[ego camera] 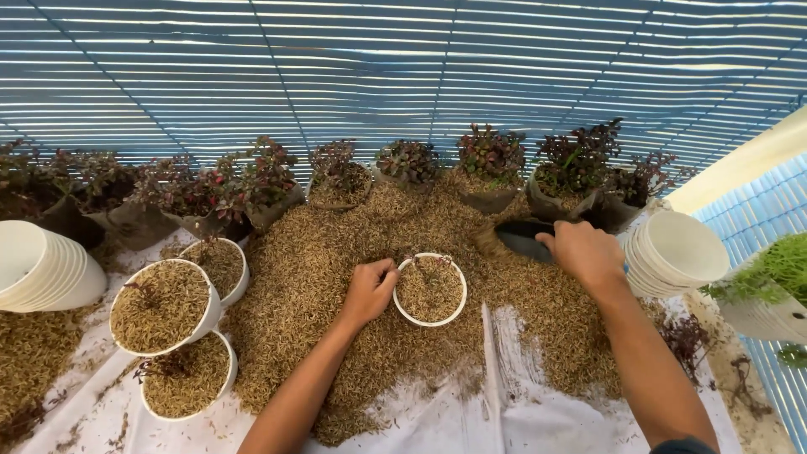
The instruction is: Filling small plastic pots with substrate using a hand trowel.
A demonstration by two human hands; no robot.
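Note:
A white pot (430, 290) filled with brown husk stands in the middle of a heap of husk (336, 277); a small dark seedling sits at its far rim. My left hand (368, 290) grips the pot's left rim. My right hand (586, 252) holds a black scoop (521, 238) by its handle, its mouth pushed into the husk just right of the pot and behind it.
Three filled white pots (164, 307) stand at the left. Stacks of empty white pots lie at the far left (42, 269) and right (677, 252). Dark-leaved plants in black bags (403, 164) line the back. White sheeting (471, 412) covers the ground.

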